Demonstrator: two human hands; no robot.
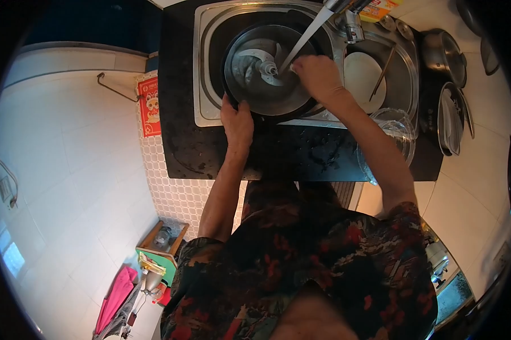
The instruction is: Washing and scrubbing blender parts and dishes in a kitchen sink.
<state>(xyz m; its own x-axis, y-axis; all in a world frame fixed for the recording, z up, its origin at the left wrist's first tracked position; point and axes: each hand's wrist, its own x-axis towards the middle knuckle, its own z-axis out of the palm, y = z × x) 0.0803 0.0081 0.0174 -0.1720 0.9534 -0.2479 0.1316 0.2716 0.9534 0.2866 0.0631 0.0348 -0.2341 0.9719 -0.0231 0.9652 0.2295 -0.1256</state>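
A round, dark-rimmed bowl (281, 104) sits over the left basin of a steel double sink (202, 85). Inside it lies a food-processor blade (267, 67) with curved wings and a central hub. My left hand (237, 121) grips the bowl's near-left rim, thumb over the edge. A stream of water (308, 36) falls from the chrome faucet (335, 5) towards the blade. Over the bowl's right side, my right hand (319, 76) has its fingers drawn together beside the stream; whether they pinch something small cannot be made out.
In the right basin are a pale round plate (359, 76) and a chopstick-like brown stick (383, 74). Clear bowl-like ware (402, 138) rests at the counter's edge beneath my right forearm. Pots (444, 57) stand at the right. The black counter (281, 157) is wet.
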